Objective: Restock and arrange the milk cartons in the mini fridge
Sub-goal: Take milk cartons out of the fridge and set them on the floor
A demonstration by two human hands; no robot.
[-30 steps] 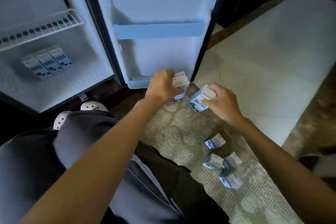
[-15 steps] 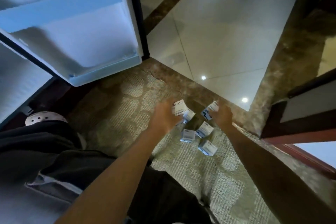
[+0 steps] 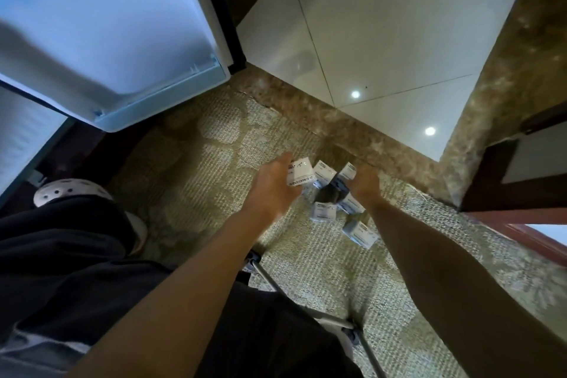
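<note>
Small white milk cartons with blue print lie on the patterned carpet: one (image 3: 322, 212) between my hands, one (image 3: 351, 205) under my right wrist, one (image 3: 359, 233) nearest me. My left hand (image 3: 273, 186) grips a white carton (image 3: 301, 174), and a second carton (image 3: 322, 174) leans against it. My right hand (image 3: 365, 184) holds another carton (image 3: 347, 171) just above the pile. The mini fridge's open door (image 3: 122, 40) fills the upper left, and a strip of the white fridge interior (image 3: 21, 138) shows at the left edge. The shelves inside are out of view.
My dark-clad knee and a white perforated shoe (image 3: 67, 191) are at the lower left. A metal frame leg (image 3: 270, 281) crosses the carpet near me. Glossy white tiles (image 3: 383, 25) with a brown marble border (image 3: 337, 129) lie beyond, and a dark wooden frame (image 3: 506, 193) stands at the right.
The view has swung right and down, away from the fridge shelves. Both hands, still holding cartons, have moved from the door down to the cartons on the carpet.
</note>
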